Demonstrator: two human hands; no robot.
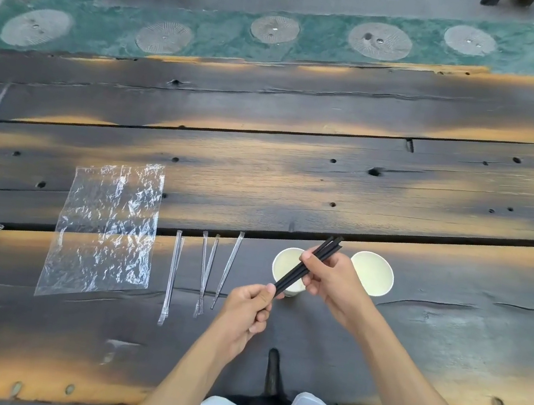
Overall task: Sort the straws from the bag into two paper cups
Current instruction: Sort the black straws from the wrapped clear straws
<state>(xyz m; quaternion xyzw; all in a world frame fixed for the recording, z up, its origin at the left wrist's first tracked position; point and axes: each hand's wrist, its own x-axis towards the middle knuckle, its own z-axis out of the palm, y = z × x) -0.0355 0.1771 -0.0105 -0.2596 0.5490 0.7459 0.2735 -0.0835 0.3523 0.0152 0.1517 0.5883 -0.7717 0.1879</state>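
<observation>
Holding a bundle of black straws (306, 265) above two paper cups (371, 273), the left hand (247, 310) and right hand (330, 277) each pinch it with closed fingers. Clear wrappers (206, 273) and a plastic bag (106, 227) lie on the tabletop (447, 333).

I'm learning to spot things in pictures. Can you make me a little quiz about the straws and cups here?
1. True or false: both hands hold the black straws.
2. How many paper cups stand on the table? A) one B) two C) three
3. Fill in: the clear wrapped straws lie between the plastic bag and the ____ cup.

Key:
1. True: the left hand pinches the near end, the right hand grips the middle.
2. B: the left cup and the right cup.
3. Left.
</observation>
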